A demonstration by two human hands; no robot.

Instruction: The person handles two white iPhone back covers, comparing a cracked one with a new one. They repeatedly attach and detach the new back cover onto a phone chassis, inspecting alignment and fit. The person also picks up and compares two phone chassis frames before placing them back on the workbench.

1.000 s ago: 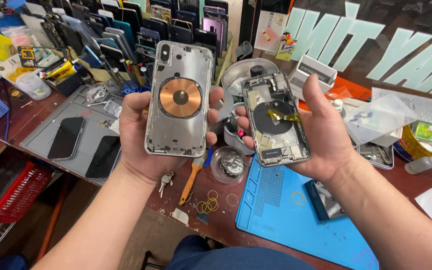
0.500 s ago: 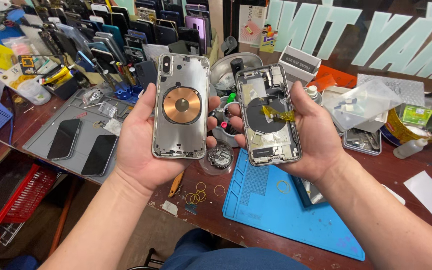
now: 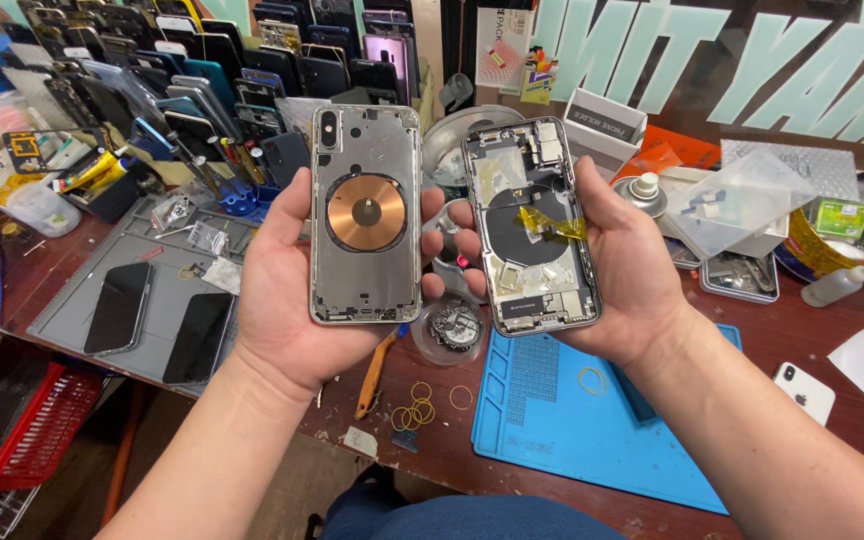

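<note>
Head cam, two hands up over the surface (image 3: 812, 330), left hand (image 3: 287, 290) wrapped round one phone shell (image 3: 365, 215) with copper coil, right hand (image 3: 627, 275) gripping a second phone shell (image 3: 530, 228), two dark phones (image 3: 157, 320) on grey mat (image 3: 142, 250), one blue mat (image 3: 592, 420) underneath

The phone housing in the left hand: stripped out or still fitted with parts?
Mostly stripped. The housing in the left hand shows bare metal around one copper coil; the right hand's housing still carries parts and yellow tape.
</note>
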